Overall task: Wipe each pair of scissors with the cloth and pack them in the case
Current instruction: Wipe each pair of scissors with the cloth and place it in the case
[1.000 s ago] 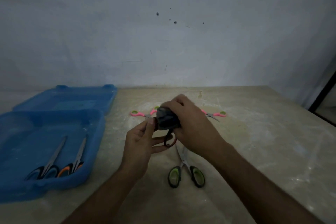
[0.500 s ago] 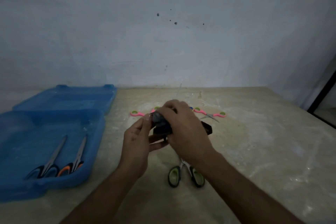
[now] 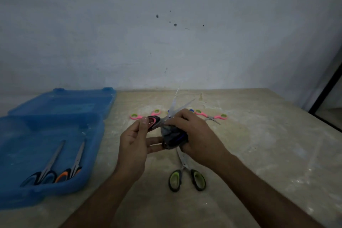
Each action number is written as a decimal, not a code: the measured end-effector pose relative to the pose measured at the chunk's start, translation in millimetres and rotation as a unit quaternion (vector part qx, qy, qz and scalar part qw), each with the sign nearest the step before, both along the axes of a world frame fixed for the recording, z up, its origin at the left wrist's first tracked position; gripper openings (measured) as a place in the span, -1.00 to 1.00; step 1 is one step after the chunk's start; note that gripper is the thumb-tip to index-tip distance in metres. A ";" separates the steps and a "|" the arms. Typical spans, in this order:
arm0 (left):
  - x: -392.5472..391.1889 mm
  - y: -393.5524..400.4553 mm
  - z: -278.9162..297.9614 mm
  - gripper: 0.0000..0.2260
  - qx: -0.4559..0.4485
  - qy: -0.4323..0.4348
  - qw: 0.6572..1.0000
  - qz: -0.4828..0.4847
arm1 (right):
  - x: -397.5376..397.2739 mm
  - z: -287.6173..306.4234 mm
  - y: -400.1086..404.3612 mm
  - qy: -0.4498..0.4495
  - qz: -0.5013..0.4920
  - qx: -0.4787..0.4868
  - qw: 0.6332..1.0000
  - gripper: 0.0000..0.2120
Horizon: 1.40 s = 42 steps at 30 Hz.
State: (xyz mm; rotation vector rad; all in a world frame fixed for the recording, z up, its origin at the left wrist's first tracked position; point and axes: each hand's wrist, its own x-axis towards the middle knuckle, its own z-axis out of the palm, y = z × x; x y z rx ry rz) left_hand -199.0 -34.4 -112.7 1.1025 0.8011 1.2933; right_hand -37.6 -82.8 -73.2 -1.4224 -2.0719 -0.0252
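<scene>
head view: left hand (image 3: 133, 146) pinches scissors (image 3: 157, 119); right hand (image 3: 199, 139) clutches cloth (image 3: 173, 135).

A pale, dimly lit wall (image 3: 129, 33) with dark specks rises behind the mottled beige bench (image 3: 268, 144); a dark frame (image 3: 327, 87) stands far right.

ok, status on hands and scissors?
Left hand grips red-handled scissors, blades apart. Right hand holds cloth at them. Nothing blocks the case.
</scene>
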 end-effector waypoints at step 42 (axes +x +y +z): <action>-6.8 11.1 -6.7 -0.72 0.014 0.035 0.999 0.022 | 35.6 4.7 25.2 0.086 -0.181 0.045 0.979 -0.64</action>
